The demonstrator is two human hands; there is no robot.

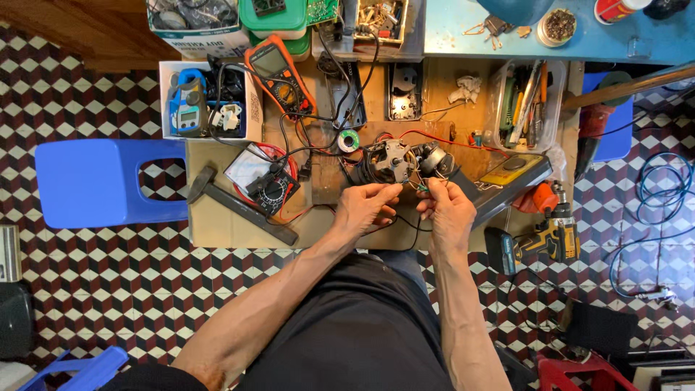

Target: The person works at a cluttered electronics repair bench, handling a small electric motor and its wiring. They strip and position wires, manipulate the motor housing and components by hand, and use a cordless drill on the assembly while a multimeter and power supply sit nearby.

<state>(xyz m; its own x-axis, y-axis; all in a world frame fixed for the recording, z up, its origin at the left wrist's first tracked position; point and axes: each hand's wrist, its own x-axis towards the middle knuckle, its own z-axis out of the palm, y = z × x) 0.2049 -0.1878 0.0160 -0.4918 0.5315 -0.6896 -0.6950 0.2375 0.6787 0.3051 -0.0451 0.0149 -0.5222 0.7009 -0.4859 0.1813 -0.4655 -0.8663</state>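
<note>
- Your left hand (368, 206) sits at the near side of the small electric motor (391, 161), fingers curled in, thumb and forefinger pinched on a thin wire (394, 190) that leads off the motor.
- Your right hand (445, 210) is just beside it, fingertips closed in a pinch on what looks like a small green-tipped wire end (422, 187); the piece is too small to tell for sure.
- The two hands nearly touch, both working over the front edge of the low wooden bench (217, 224).
- The motor rests on the bench just beyond your fingertips, with a second grey round part (434, 158) touching its right side.
- A black lead (405, 223) loops down between your wrists.
- A red wire (463, 143) runs from behind the motor off to the right.
- Left of your left hand lies an analog multimeter (271, 185) with a black dial, and beside that a hammer (239, 204) lying slantwise.
- Further back, an orange digital multimeter (277, 71) leans on the bench; a small solder reel (349, 140) sits near the motor.
- A clear tray of hand tools (525, 105) stands at the right rear.
- A yellow cordless drill (546, 235) lies off the bench's right edge, near your right forearm.
- A blue plastic stool (94, 181) stands on the patterned tile floor to the left.
</note>
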